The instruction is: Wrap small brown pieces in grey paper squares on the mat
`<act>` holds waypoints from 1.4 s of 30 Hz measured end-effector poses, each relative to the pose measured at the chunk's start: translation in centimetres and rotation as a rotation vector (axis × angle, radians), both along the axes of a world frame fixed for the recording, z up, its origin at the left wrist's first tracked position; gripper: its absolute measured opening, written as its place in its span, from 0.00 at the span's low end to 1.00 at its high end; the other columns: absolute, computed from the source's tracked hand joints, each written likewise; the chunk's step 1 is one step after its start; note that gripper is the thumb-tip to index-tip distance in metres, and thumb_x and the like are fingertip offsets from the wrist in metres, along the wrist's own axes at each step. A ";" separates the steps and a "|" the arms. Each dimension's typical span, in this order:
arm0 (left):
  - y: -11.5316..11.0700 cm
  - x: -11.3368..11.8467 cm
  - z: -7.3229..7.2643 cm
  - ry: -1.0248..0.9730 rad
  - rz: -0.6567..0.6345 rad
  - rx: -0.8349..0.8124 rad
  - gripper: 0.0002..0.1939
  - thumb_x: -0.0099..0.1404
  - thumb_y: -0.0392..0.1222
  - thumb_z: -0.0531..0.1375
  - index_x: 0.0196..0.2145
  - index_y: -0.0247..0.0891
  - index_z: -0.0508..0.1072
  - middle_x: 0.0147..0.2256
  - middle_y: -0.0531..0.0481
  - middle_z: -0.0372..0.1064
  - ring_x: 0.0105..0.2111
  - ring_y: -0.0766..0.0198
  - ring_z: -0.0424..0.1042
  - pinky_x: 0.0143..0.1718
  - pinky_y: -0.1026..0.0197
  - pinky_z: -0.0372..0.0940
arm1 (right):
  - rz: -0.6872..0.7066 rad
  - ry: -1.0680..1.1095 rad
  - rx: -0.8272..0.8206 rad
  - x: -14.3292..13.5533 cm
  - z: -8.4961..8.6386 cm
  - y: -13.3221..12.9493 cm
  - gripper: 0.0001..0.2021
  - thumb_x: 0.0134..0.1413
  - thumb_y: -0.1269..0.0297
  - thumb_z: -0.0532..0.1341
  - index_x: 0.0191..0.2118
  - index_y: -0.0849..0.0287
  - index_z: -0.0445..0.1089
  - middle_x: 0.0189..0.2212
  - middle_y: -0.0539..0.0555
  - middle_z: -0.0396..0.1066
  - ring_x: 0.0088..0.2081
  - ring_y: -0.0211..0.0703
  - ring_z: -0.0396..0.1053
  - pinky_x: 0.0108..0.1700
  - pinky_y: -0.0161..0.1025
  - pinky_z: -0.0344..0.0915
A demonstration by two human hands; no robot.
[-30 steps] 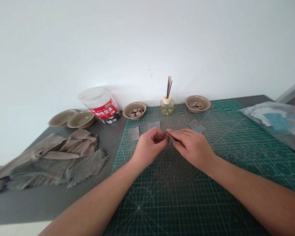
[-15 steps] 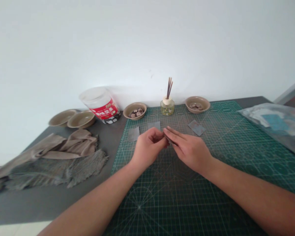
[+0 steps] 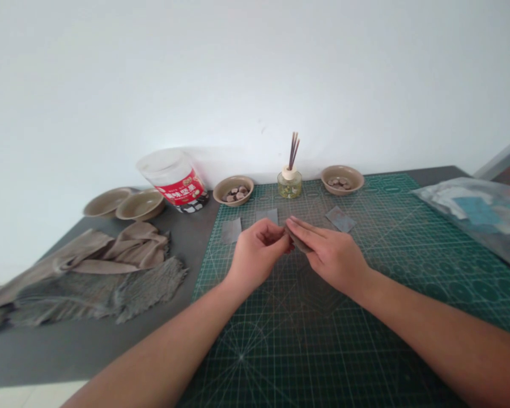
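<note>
Above the cutting mat (image 3: pixel 280 351), my two hands meet at the fingertips. My left hand (image 3: pixel 257 249) is closed in a pinch, and what sits between its thumb and fingers is hidden. Pressed under the straight fingers of my right hand (image 3: pixel 334 249) is a small grey-brown flat piece (image 3: pixel 298 240) that looks like sandpaper; its edge shows beside the left fingertips. Just beyond the hands lie thin grey rectangles: one at the left (image 3: pixel 232 231), one partly behind my left hand (image 3: pixel 267 216), and one at the right (image 3: pixel 340 219).
Along the wall stand a bowl of brown lumps (image 3: pixel 233 191), a reed diffuser (image 3: pixel 289 184), another bowl with pieces (image 3: pixel 342 180) and a red-labelled plastic jar (image 3: pixel 178 184). Two more bowls (image 3: pixel 140 205) and a grey-brown cloth (image 3: pixel 102 277) are left. A clear plastic bag (image 3: pixel 480 209) lies right.
My right hand has shifted and tilted slightly, so more of the grey-brown flat piece shows beneath its fingers. My left hand stays nearly in place.
</note>
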State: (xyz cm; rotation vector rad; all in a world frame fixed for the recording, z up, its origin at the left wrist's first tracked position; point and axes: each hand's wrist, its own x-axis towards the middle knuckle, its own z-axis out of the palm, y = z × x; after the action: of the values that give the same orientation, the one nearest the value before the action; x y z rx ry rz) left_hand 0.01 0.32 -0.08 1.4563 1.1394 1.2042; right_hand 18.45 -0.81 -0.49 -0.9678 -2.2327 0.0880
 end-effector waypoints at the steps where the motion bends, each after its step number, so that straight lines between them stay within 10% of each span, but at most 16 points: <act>1: 0.0 0.0 0.0 -0.007 -0.008 -0.007 0.09 0.60 0.38 0.66 0.27 0.36 0.70 0.24 0.52 0.74 0.25 0.67 0.73 0.29 0.65 0.67 | -0.004 0.006 -0.004 0.0 0.0 0.0 0.27 0.58 0.79 0.53 0.64 0.65 0.64 0.61 0.59 0.66 0.59 0.46 0.69 0.61 0.43 0.68; 42: -0.4 -0.2 0.2 -0.023 -0.001 0.176 0.10 0.59 0.38 0.67 0.32 0.38 0.68 0.31 0.51 0.72 0.29 0.66 0.71 0.32 0.62 0.68 | -0.116 0.288 -0.217 -0.2 -0.1 0.3 0.22 0.60 0.76 0.57 0.58 0.55 0.71 0.52 0.53 0.76 0.51 0.47 0.76 0.54 0.44 0.74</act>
State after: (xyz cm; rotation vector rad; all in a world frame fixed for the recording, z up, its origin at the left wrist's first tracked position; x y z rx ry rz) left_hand -0.20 -0.11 0.11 1.5691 1.0382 1.3444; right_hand 18.26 -0.47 -0.56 -1.1209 -1.9263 0.3987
